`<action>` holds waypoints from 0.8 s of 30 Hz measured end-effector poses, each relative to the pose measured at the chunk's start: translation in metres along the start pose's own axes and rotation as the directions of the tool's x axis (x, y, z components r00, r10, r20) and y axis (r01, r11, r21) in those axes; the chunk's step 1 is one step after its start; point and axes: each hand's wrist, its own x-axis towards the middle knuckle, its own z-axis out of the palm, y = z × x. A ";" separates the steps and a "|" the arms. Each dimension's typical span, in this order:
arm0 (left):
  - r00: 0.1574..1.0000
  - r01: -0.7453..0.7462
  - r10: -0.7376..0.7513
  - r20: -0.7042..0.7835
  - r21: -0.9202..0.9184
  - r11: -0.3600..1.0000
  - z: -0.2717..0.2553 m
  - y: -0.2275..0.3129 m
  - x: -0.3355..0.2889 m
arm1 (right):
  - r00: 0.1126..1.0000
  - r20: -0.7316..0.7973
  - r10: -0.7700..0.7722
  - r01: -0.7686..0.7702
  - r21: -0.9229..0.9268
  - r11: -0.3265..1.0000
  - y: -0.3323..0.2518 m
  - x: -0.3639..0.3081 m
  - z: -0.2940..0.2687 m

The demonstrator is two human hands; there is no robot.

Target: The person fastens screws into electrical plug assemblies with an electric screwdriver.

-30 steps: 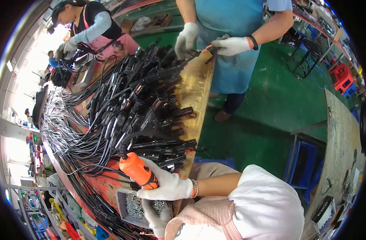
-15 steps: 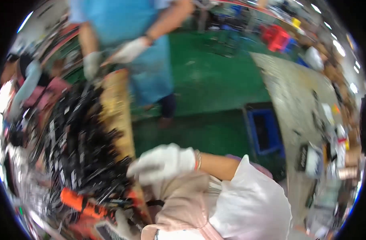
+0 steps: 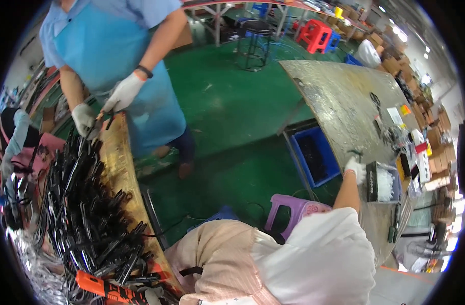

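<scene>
My right hand (image 3: 355, 171), in a white glove, is stretched out to the near edge of the worktable on the right. Its fingertips meet a small dark green curved tool (image 3: 355, 152); whether they grip it is too small to tell. At the bottom left, only part of my gloved left hand (image 3: 153, 295) shows, beside an orange-and-black power tool (image 3: 106, 287). Its fingers are mostly hidden. Just beyond lies a large heap of black, glossy clamp-like parts (image 3: 85, 208) on a wooden-edged bench (image 3: 118, 152).
Across the bench stands a co-worker in a blue apron (image 3: 110, 56), both gloved hands at a small part. By the right table (image 3: 339, 96) are a blue bin (image 3: 319, 155) and a purple stool (image 3: 288, 211). A box of white pieces (image 3: 382, 184) sits near my right hand.
My right hand has swung from the bench edge across to the right table. The view has turned right. The co-worker still works with both hands at the heap's far end.
</scene>
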 end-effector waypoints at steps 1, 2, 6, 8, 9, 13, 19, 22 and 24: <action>0.943 -0.331 0.311 0.122 0.223 0.917 -0.005 -0.001 0.002 | 0.991 0.121 -0.063 0.072 -0.075 0.995 -0.009 -0.020 -0.017; 0.793 -0.609 0.523 0.312 0.388 0.692 -0.007 0.001 0.002 | 0.982 0.173 -0.074 0.101 -0.150 0.983 -0.015 -0.029 -0.040; 0.992 0.072 -0.086 -0.096 -0.140 0.988 0.018 0.013 0.000 | 0.898 0.384 -0.214 0.190 0.099 0.977 -0.017 0.033 -0.025; 0.989 0.116 -0.132 -0.071 -0.202 0.973 0.018 0.000 0.005 | 0.751 0.402 -0.525 0.504 0.166 0.848 -0.036 0.103 0.026; 0.989 0.100 -0.118 -0.090 -0.186 0.977 0.024 0.002 0.003 | 0.704 0.433 -0.563 0.551 0.168 0.818 -0.063 0.046 0.011; 0.980 0.138 -0.159 -0.117 -0.171 0.976 0.020 0.011 -0.008 | 0.045 0.060 -0.997 0.698 0.712 0.074 -0.132 -0.173 -0.121; 0.978 0.167 -0.180 -0.102 -0.132 0.977 0.020 0.014 -0.018 | -0.558 -0.045 -0.829 0.193 0.964 -0.183 -0.155 -0.457 -0.207; 0.969 0.177 -0.194 -0.153 -0.116 0.977 0.010 0.010 -0.020 | -0.702 -0.071 -0.709 0.217 0.926 -0.308 -0.159 -0.546 -0.242; 0.963 0.166 -0.179 -0.200 -0.080 0.983 0.006 0.008 -0.020 | -0.734 -0.032 -0.678 0.259 0.911 -0.322 -0.165 -0.593 -0.246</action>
